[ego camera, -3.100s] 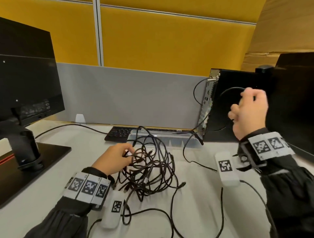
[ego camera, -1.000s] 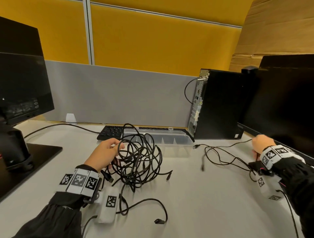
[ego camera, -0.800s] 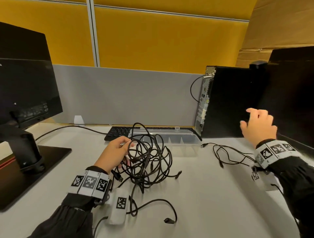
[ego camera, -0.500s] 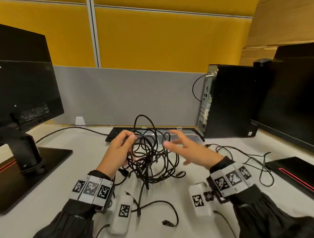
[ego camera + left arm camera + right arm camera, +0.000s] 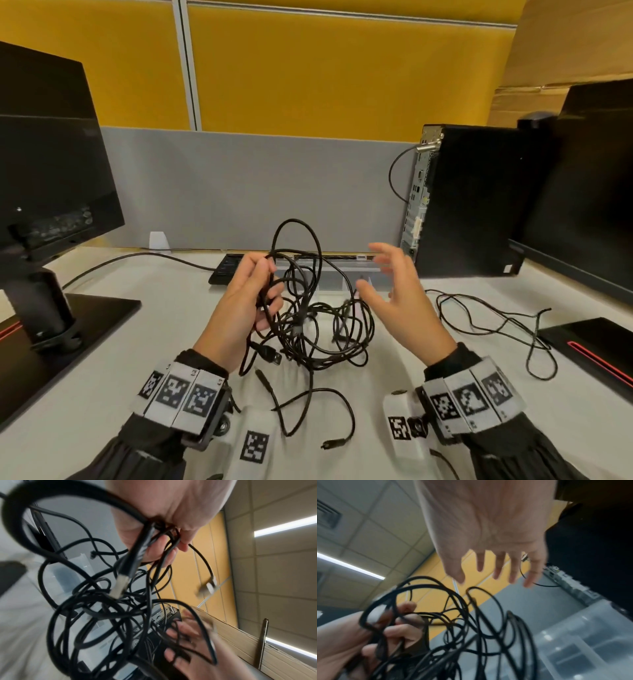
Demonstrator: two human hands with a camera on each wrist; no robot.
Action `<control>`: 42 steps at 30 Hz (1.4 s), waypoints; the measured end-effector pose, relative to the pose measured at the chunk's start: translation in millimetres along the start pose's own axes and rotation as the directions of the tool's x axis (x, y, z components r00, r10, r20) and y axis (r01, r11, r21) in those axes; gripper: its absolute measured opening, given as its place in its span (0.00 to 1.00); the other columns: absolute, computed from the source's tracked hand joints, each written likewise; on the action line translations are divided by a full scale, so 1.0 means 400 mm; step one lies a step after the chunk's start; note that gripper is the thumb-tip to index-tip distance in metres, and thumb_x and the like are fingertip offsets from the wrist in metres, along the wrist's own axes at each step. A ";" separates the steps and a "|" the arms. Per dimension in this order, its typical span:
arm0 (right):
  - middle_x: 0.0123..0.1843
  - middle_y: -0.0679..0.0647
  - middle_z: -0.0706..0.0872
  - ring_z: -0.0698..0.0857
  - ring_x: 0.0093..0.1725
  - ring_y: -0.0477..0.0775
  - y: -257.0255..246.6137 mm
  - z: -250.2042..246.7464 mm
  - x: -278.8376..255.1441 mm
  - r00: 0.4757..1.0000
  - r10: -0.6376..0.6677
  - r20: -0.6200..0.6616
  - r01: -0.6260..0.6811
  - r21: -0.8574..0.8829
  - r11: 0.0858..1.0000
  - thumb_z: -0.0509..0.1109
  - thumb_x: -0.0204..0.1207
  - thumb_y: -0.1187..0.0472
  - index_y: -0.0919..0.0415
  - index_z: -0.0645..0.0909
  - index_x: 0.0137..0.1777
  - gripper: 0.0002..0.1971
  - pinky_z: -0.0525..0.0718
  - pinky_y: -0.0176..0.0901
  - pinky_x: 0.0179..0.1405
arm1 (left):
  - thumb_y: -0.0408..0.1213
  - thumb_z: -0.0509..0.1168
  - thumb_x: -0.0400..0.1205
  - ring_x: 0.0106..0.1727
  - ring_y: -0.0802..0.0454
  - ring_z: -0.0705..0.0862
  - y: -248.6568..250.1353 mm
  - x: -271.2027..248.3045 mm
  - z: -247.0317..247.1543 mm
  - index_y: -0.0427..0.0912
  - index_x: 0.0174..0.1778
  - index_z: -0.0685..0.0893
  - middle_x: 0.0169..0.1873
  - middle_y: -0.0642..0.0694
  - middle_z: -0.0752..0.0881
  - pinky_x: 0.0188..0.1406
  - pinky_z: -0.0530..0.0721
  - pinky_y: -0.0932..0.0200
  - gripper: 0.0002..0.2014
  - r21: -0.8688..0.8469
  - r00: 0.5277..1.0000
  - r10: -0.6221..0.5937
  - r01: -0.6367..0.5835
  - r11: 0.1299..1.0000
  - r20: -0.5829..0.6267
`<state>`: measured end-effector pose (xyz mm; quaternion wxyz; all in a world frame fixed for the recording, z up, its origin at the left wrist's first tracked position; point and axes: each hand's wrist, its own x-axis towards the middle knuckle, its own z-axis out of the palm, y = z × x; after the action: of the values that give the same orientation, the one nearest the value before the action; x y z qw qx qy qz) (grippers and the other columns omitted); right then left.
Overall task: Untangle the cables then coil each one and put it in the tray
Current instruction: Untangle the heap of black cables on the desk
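Observation:
A tangle of black cables (image 5: 308,318) is lifted off the white desk, with loose ends trailing toward me. My left hand (image 5: 250,301) grips several strands of the tangle (image 5: 120,601), its fingers curled round them. My right hand (image 5: 394,291) hovers just right of the bundle with its fingers spread and holds nothing; in the right wrist view that hand (image 5: 496,555) is above the cables (image 5: 462,628). One freed thin black cable (image 5: 493,322) lies loose on the desk at the right. The clear plastic tray (image 5: 342,274) sits behind the tangle.
A black keyboard (image 5: 227,270) lies behind the tray. A monitor on a black base (image 5: 51,205) stands at left. A desktop PC tower (image 5: 472,202) and a second monitor (image 5: 589,192) stand at right, with a grey partition behind.
My right hand left the freed cable on the desk at the right and swung back to the tangle, open. The left hand kept hold of the bundle and raised it slightly.

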<state>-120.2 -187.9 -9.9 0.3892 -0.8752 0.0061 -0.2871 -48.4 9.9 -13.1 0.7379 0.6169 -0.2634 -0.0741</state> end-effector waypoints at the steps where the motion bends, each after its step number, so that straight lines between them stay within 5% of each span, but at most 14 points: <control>1: 0.62 0.38 0.72 0.71 0.66 0.38 -0.013 -0.001 -0.003 0.998 -0.055 -0.016 0.056 0.040 0.998 0.64 0.78 0.46 0.35 0.67 0.64 0.16 0.72 0.38 0.63 | 0.49 0.49 0.85 0.26 0.58 0.67 0.002 -0.002 0.004 0.56 0.38 0.75 0.28 0.54 0.71 0.19 0.61 0.67 0.14 0.012 1.000 0.002 -0.002 1.000 0.006; 5: 0.61 0.31 0.73 0.65 0.68 0.34 -0.049 0.030 -0.019 0.969 -0.126 0.213 0.127 0.008 0.992 0.51 0.67 0.27 0.24 0.72 0.54 0.18 0.64 0.43 0.69 | 0.46 0.51 0.85 0.27 0.59 0.69 0.003 -0.011 0.026 0.53 0.41 0.76 0.29 0.53 0.72 0.20 0.66 0.70 0.11 0.108 0.999 0.020 -0.024 0.994 0.036; 10: 0.55 0.32 0.81 0.70 0.65 0.35 -0.052 0.048 -0.030 0.957 -0.140 0.252 0.136 0.037 0.990 0.55 0.69 0.29 0.35 0.83 0.45 0.19 0.62 0.55 0.71 | 0.42 0.58 0.83 0.27 0.62 0.71 -0.008 -0.018 0.036 0.50 0.37 0.79 0.28 0.53 0.74 0.22 0.69 0.71 0.09 0.198 0.992 0.061 -0.082 0.977 0.106; 13: 0.40 0.43 0.86 0.82 0.49 0.43 -0.062 0.027 -0.023 0.971 -0.184 0.155 0.156 0.177 0.972 0.59 0.79 0.42 0.46 0.80 0.39 0.14 0.78 0.46 0.60 | 0.36 0.66 0.79 0.29 0.64 0.74 -0.009 -0.018 0.026 0.52 0.46 0.82 0.32 0.53 0.76 0.26 0.74 0.69 0.05 0.277 0.991 0.046 -0.079 0.958 0.122; 15: 0.29 0.47 0.80 0.81 0.33 0.49 -0.065 -0.001 -0.018 0.989 -0.146 0.033 0.128 0.316 0.940 0.55 0.81 0.49 0.56 0.75 0.39 0.15 0.82 0.37 0.42 | 0.31 0.71 0.75 0.32 0.67 0.77 -0.011 -0.015 0.016 0.54 0.55 0.82 0.37 0.53 0.77 0.29 0.77 0.71 0.17 0.283 0.990 0.032 -0.069 0.957 0.134; 20: 0.24 0.47 0.64 0.63 0.20 0.46 -0.039 -0.065 -0.004 0.957 0.055 -0.285 0.122 0.565 0.816 0.51 0.86 0.56 0.57 0.69 0.38 0.15 0.67 0.34 0.18 | 0.30 0.73 0.72 0.41 0.65 0.84 -0.008 -0.010 0.001 0.55 0.64 0.79 0.51 0.54 0.81 0.38 0.82 0.69 0.27 0.232 0.996 -0.046 0.027 0.972 0.079; 26: 0.24 0.46 0.61 0.58 0.19 0.45 -0.023 -0.095 0.005 0.881 0.165 -0.443 0.190 0.651 0.734 0.51 0.86 0.59 0.55 0.68 0.35 0.16 0.58 0.33 0.17 | 0.26 0.74 0.71 0.35 0.62 0.85 -0.012 -0.001 -0.015 0.49 0.57 0.82 0.48 0.45 0.81 0.33 0.81 0.69 0.22 0.220 0.994 -0.105 0.098 0.971 0.023; 28: 0.22 0.46 0.62 0.58 0.18 0.46 -0.013 -0.101 0.012 0.927 0.145 -0.346 0.155 0.706 0.691 0.55 0.82 0.57 0.55 0.68 0.31 0.16 0.58 0.34 0.16 | 0.24 0.73 0.71 0.39 0.56 0.86 -0.015 0.003 -0.019 0.48 0.55 0.82 0.51 0.45 0.82 0.35 0.82 0.67 0.20 0.194 0.992 -0.128 0.123 0.973 0.014; 31: 0.20 0.47 0.65 0.60 0.17 0.48 -0.009 -0.098 0.011 0.998 -0.061 -0.016 0.053 0.739 0.671 0.66 0.72 0.48 0.53 0.70 0.24 0.18 0.58 0.37 0.15 | 0.16 0.67 0.72 0.41 0.52 0.83 -0.016 0.002 -0.019 0.46 0.53 0.81 0.53 0.44 0.80 0.39 0.84 0.64 0.22 0.095 0.989 -0.141 0.136 0.986 0.043; 34: 0.21 0.48 0.69 0.62 0.20 0.52 -0.013 -0.092 -0.008 0.912 -0.255 0.320 0.033 0.563 0.826 0.62 0.74 0.50 0.49 0.74 0.24 0.17 0.63 0.49 0.20 | 0.13 0.70 0.67 0.36 0.57 0.81 -0.020 0.002 -0.028 0.45 0.54 0.81 0.50 0.46 0.79 0.38 0.84 0.67 0.26 -0.010 0.988 -0.114 0.116 0.993 0.107; 37: 0.28 0.51 0.79 0.73 0.21 0.49 -0.030 -0.096 -0.026 0.768 -0.250 0.589 -0.004 0.394 0.919 0.62 0.77 0.48 0.47 0.80 0.29 0.15 0.75 0.42 0.26 | 0.20 0.70 0.61 0.38 0.60 0.83 -0.026 0.006 -0.042 0.45 0.55 0.82 0.44 0.48 0.81 0.39 0.84 0.67 0.28 -0.086 0.982 -0.078 0.094 0.992 0.171; 39: 0.33 0.49 0.83 0.78 0.25 0.46 -0.044 -0.093 -0.028 0.769 -0.151 0.621 -0.072 0.319 0.945 0.63 0.79 0.48 0.47 0.83 0.35 0.13 0.80 0.38 0.29 | 0.18 0.68 0.60 0.41 0.58 0.82 -0.028 0.009 -0.046 0.44 0.55 0.83 0.40 0.49 0.82 0.37 0.83 0.68 0.29 -0.125 0.977 -0.048 0.075 0.989 0.207; 42: 0.35 0.46 0.83 0.79 0.29 0.41 -0.047 -0.070 -0.016 0.894 0.004 0.447 -0.139 0.270 0.953 0.59 0.80 0.46 0.53 0.86 0.44 0.17 0.78 0.34 0.28 | 0.16 0.58 0.63 0.43 0.57 0.82 -0.023 0.008 -0.047 0.50 0.50 0.88 0.39 0.50 0.83 0.39 0.84 0.66 0.29 -0.110 0.973 -0.014 0.041 0.993 0.232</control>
<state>-143.9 -192.3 14.6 0.5170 -0.8485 -0.0925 -0.0641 -34.6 22.6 -22.6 0.7351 0.5648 -0.3341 -0.1704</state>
